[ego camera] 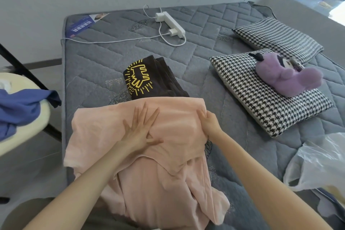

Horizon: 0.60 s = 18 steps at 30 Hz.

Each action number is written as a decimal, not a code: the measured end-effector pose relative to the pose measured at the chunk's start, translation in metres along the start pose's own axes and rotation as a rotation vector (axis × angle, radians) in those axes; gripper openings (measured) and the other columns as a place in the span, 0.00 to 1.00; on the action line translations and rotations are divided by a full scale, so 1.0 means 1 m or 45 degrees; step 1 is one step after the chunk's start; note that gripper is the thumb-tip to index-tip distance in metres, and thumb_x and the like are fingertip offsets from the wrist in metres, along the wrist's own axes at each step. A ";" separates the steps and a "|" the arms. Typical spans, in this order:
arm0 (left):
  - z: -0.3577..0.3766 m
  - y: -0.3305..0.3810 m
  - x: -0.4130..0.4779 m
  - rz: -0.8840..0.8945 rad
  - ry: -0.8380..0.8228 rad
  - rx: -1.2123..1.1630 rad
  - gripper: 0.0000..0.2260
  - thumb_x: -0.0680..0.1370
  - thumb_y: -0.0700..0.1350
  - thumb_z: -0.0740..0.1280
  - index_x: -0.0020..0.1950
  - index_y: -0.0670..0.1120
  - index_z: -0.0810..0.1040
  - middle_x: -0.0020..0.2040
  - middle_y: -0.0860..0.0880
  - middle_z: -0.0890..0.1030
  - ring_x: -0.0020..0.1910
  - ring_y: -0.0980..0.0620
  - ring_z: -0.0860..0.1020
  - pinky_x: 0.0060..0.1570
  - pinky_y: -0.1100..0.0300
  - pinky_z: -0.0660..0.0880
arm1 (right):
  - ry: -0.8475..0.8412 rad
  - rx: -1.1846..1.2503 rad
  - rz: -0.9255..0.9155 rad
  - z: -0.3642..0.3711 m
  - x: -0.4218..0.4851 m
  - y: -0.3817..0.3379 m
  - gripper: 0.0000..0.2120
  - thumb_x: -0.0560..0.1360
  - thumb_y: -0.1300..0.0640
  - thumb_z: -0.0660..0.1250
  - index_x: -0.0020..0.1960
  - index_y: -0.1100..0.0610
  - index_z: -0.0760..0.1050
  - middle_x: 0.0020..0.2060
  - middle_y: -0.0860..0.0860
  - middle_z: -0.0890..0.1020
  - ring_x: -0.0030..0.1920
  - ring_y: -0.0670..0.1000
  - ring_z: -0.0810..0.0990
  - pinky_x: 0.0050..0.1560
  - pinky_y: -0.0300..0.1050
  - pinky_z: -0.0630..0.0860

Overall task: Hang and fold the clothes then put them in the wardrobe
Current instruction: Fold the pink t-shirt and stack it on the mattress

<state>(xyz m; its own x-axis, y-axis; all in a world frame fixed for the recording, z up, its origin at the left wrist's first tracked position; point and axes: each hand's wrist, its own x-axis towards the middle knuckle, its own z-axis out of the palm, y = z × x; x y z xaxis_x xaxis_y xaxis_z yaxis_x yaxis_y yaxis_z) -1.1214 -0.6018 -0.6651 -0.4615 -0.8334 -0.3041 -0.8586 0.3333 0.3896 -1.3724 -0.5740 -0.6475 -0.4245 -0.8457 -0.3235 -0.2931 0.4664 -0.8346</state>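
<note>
bare hands and forearms, seen from the head camera

the left hand (pixel 140 132) and the right hand (pixel 209 123) are uncovered, with long, slender fingers. the left forearm (pixel 93 177) and the right forearm (pixel 261 179) are shown bare along their whole visible length, from the wrists to the bottom edge of the picture, and are slim and smooth. a patch of grey-brown cloth (pixel 35 213) is seen under the left forearm in the lower left corner; whether it is worn clothing cannot be told.

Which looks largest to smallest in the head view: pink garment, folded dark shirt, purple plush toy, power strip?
1. pink garment, nearest the camera.
2. folded dark shirt and purple plush toy: alike, unranked.
3. power strip, farthest.
</note>
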 end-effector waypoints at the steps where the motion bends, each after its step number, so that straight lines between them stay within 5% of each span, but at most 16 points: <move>1: 0.000 -0.003 -0.004 -0.019 -0.005 -0.006 0.47 0.70 0.66 0.67 0.73 0.66 0.33 0.72 0.56 0.24 0.73 0.45 0.28 0.66 0.29 0.42 | -0.029 -0.026 0.060 0.000 -0.003 0.005 0.17 0.81 0.51 0.57 0.36 0.58 0.64 0.32 0.50 0.69 0.35 0.49 0.67 0.35 0.44 0.63; 4: -0.003 -0.015 -0.014 -0.055 -0.022 0.009 0.44 0.72 0.66 0.64 0.74 0.64 0.34 0.75 0.53 0.28 0.75 0.43 0.31 0.69 0.34 0.41 | 0.006 -0.365 0.118 0.001 -0.013 0.026 0.13 0.81 0.53 0.58 0.39 0.57 0.64 0.35 0.50 0.72 0.38 0.53 0.71 0.32 0.46 0.63; 7: -0.011 -0.032 -0.021 -0.044 -0.003 0.056 0.39 0.76 0.64 0.59 0.76 0.59 0.34 0.76 0.50 0.30 0.75 0.42 0.33 0.73 0.41 0.43 | 0.202 -0.509 -0.045 0.005 -0.020 0.019 0.05 0.78 0.58 0.58 0.53 0.55 0.64 0.47 0.50 0.74 0.47 0.55 0.73 0.40 0.48 0.67; 12: -0.036 -0.056 -0.017 -0.128 0.196 0.085 0.35 0.79 0.62 0.54 0.78 0.53 0.40 0.78 0.46 0.38 0.77 0.43 0.39 0.74 0.43 0.48 | 0.138 -0.840 -0.574 0.012 -0.005 -0.021 0.25 0.74 0.61 0.60 0.71 0.57 0.63 0.69 0.54 0.67 0.69 0.57 0.62 0.64 0.51 0.66; 15: -0.051 -0.074 -0.008 -0.254 0.187 0.101 0.36 0.78 0.63 0.55 0.78 0.55 0.39 0.78 0.47 0.39 0.77 0.43 0.40 0.74 0.41 0.50 | -0.090 -1.078 -0.622 0.016 0.015 -0.042 0.32 0.75 0.56 0.64 0.76 0.57 0.58 0.75 0.55 0.60 0.76 0.58 0.52 0.75 0.56 0.52; 18: -0.057 -0.092 0.002 -0.336 0.105 0.171 0.37 0.77 0.66 0.54 0.78 0.54 0.38 0.79 0.47 0.42 0.77 0.45 0.42 0.73 0.38 0.48 | -0.276 -1.280 -0.564 0.027 0.031 -0.049 0.36 0.75 0.43 0.65 0.77 0.55 0.56 0.74 0.55 0.63 0.76 0.59 0.53 0.74 0.63 0.43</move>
<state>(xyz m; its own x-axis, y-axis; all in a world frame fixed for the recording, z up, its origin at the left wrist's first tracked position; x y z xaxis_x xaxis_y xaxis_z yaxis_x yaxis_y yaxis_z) -1.0305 -0.6595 -0.6519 -0.2038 -0.9300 -0.3060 -0.9707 0.1513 0.1866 -1.3482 -0.6296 -0.6289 0.0180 -0.9706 -0.2399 -0.9819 0.0280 -0.1871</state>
